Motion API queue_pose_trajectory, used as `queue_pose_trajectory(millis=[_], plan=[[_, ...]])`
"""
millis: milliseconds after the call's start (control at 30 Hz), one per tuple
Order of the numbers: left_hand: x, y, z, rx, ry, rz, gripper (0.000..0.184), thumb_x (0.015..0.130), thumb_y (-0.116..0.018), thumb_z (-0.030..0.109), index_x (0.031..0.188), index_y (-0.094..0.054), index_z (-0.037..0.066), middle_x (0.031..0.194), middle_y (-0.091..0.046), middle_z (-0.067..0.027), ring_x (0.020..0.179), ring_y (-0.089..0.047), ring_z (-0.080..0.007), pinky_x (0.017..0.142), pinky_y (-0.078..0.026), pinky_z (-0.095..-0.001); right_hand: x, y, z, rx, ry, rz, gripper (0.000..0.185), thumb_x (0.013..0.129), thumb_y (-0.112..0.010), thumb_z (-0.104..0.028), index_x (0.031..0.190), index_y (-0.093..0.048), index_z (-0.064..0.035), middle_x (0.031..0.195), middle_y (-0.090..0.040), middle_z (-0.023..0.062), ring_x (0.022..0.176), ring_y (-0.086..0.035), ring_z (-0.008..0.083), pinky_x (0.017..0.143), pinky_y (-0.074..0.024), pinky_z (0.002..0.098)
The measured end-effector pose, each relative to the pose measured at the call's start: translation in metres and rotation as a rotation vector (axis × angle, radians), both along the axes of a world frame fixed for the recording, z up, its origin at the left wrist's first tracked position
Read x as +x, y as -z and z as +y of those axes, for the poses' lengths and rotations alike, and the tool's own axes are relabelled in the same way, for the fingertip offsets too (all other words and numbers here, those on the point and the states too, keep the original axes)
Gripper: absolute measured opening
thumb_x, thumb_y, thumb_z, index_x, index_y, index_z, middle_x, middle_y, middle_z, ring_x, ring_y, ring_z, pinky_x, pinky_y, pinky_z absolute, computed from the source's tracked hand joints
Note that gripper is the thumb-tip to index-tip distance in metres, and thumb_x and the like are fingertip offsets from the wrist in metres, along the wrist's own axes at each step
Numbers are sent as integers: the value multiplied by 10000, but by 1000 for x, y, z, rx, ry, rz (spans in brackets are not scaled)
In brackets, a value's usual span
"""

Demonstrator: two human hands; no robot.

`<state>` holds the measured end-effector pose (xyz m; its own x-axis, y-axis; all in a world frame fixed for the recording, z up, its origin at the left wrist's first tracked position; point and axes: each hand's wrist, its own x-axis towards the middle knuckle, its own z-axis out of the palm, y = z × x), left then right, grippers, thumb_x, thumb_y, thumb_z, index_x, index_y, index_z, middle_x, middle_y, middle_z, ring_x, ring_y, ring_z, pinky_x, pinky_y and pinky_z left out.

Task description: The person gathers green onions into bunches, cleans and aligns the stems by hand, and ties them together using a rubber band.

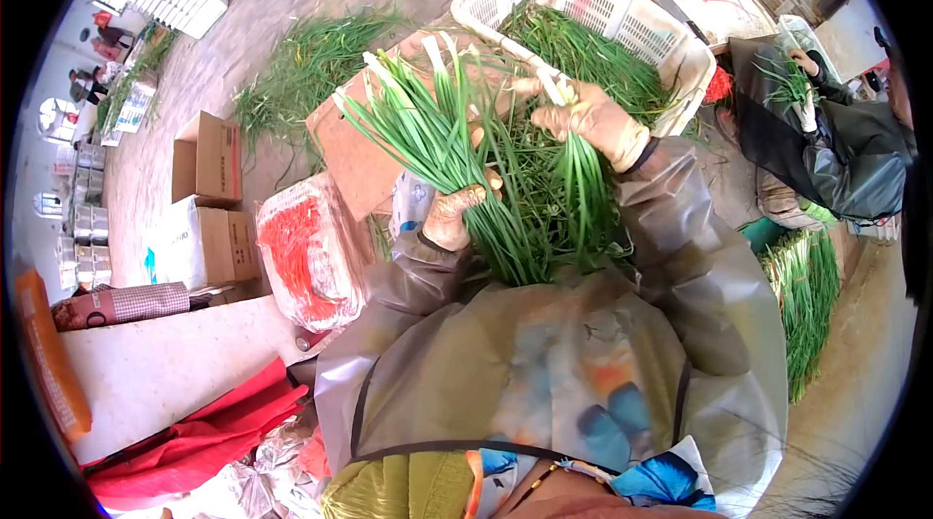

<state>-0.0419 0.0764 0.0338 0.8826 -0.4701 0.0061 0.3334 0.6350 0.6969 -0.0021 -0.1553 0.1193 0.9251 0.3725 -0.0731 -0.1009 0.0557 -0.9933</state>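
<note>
My left hand (pixel 449 216) is wrapped around a thick bunch of spring onions (pixel 413 116). Their white ends point up and away from me, and the green leaves hang toward my lap. To the right, my right hand (pixel 595 121), in a dirty pale glove, grips a smaller bunch of spring onions (pixel 586 184). White stalk ends stick out past its fingers, and the leaves droop below the hand. Loose green leaves (pixel 530 198) lie in a heap between and under both hands. Part of a brown board (pixel 360 155) shows behind the left bunch.
A white plastic crate (pixel 685 62) with more greens stands ahead to the right. Cut leaves (pixel 311 62) litter the floor. At left are cardboard boxes (pixel 209 164) and a bag of red ties (pixel 309 252). Another person's hand (pixel 805 62) shows at right, near a green bundle (pixel 805 295).
</note>
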Motion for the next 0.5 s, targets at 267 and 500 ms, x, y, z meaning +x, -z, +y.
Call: queue_pose_trajectory(millis=[267, 500], plan=[[3, 10, 2, 132, 120, -128, 755, 683, -708, 81, 1334, -328, 48, 884, -611, -85, 800, -561, -171, 745, -445, -303, 38, -11, 4, 77, 247, -58, 309, 799, -662, -219, 1038, -602, -31, 881, -618, 20, 725, -556, 82, 582, -459, 198], [0, 3, 0, 104, 141, -74, 646, 665, -738, 145, 1225, -439, 28, 899, -618, -90, 823, -573, -182, 740, -460, -316, 40, -53, 5, 83, 185, -64, 272, 782, -664, -240, 979, -646, -54, 733, -562, -4, 564, -468, 64, 473, -418, 214]])
